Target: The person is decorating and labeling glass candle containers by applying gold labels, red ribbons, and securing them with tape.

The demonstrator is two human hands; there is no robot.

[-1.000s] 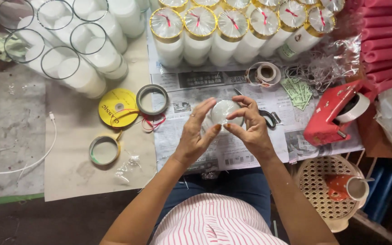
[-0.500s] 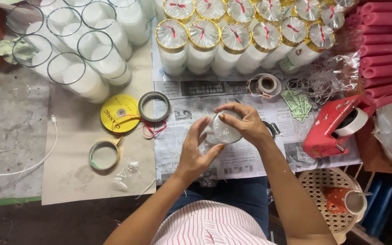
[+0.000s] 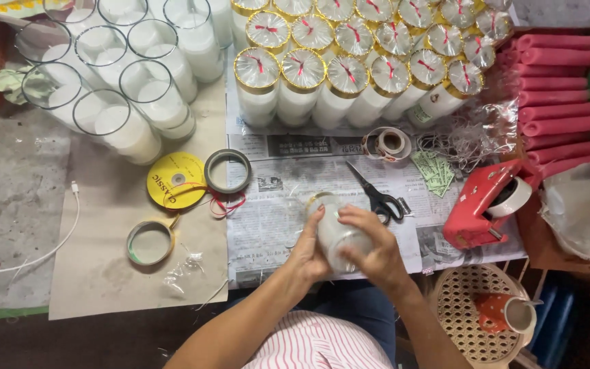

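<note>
- Counter (image 3: 8,198): grey top, newspaper sheet (image 3: 288,225) at centre, brown paper (image 3: 104,273) lower left.
- Upper left: open glass candles (image 3: 131,116). Top centre: wrapped candles (image 3: 349,75) with gold rims and red ribbon.
- Right: pink rolls (image 3: 554,82), red tape dispenser (image 3: 483,205). Scissors (image 3: 377,195) just above the hands.
- Yellow ribbon spool (image 3: 175,179) and tape rings left of centre.
- Glass candle (image 3: 336,232) at lower centre, tilted over the newspaper.
- Left hand (image 3: 308,249) grip wraps its left side; right hand (image 3: 373,249) grip clamps the base end. Both closed on it.
</note>
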